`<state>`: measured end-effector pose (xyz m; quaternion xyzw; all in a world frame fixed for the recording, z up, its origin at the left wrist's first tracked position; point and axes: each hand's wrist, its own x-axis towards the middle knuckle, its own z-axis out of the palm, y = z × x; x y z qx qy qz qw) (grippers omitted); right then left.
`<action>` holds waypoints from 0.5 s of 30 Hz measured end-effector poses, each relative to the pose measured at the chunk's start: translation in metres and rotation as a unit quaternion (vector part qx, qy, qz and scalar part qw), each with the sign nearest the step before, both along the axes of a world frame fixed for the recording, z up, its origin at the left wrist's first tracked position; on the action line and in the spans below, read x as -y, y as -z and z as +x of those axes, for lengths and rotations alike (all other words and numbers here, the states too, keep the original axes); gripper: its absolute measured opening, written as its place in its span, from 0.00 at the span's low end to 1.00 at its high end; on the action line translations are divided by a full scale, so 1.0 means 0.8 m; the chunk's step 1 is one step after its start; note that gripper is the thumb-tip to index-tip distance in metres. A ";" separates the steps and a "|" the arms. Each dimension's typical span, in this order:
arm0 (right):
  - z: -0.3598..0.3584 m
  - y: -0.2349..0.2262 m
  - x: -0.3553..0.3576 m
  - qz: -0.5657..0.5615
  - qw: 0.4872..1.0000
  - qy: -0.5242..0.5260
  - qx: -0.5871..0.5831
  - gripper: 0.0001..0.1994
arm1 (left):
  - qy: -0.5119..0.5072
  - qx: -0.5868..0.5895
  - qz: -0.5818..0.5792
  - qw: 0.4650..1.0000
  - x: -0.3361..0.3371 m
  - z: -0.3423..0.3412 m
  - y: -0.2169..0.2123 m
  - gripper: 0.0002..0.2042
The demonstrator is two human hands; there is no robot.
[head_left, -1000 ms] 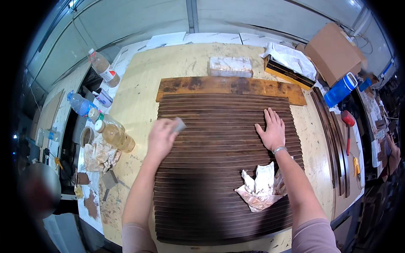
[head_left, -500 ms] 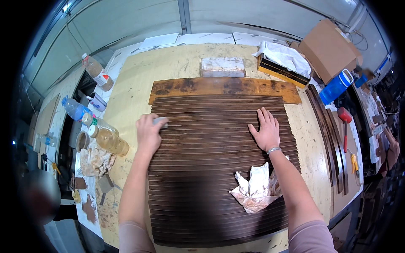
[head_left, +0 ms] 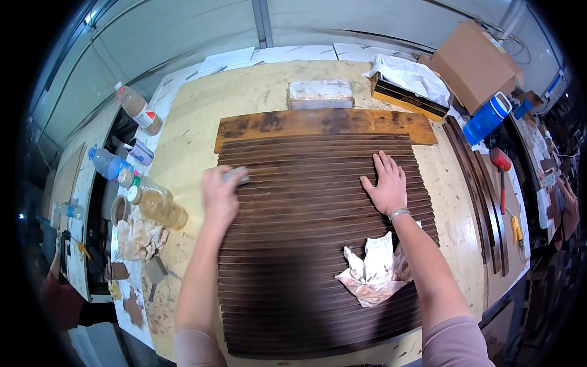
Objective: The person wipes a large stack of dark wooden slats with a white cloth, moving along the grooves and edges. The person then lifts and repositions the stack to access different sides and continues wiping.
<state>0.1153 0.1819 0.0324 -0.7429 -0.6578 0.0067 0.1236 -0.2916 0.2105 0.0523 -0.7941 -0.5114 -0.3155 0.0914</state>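
Note:
A dark brown ribbed wooden panel (head_left: 306, 214), its grooves running left to right, lies in front of me. At its left edge my left hand (head_left: 220, 191) is closed around a small grey block (head_left: 237, 176), which sits against the ribs. The hand is slightly blurred, and its fingers partly hide the block. On the panel's right side my right hand (head_left: 387, 186) rests flat with fingers apart, holding nothing. A stained white cloth (head_left: 374, 275) lies crumpled on the panel, partly behind my right forearm.
Beyond the panel are a stained board (head_left: 324, 125) and a wrapped block (head_left: 320, 95). Bottles (head_left: 162, 211) and a rag (head_left: 139, 237) stand left. To the right are dark strips (head_left: 474, 183), a red mallet (head_left: 501, 160), a blue bottle (head_left: 487, 119) and a cloth-topped box (head_left: 409, 88).
My left hand has slid slightly right with the grey block. My right hand stays flat on the panel. At the far left, a person has shifted, with dark red clothing now showing.

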 end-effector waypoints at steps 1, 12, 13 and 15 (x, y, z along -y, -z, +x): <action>0.002 0.001 0.001 -0.001 1.000 0.002 -0.003 0.39 | 0.045 0.001 -0.004 0.999 0.000 0.029 -0.006 0.22; 0.004 0.003 -0.001 0.003 1.000 0.003 0.002 0.39 | -0.109 -0.007 -0.027 0.994 0.000 -0.039 -0.007 0.22; 0.003 0.004 -0.001 0.005 1.000 0.000 0.007 0.39 | -0.052 0.003 -0.033 0.998 0.008 -0.027 -0.012 0.22; 0.003 0.004 -0.001 0.005 1.000 0.001 0.002 0.39 | 0.059 0.026 -0.044 0.997 0.022 0.007 -0.014 0.21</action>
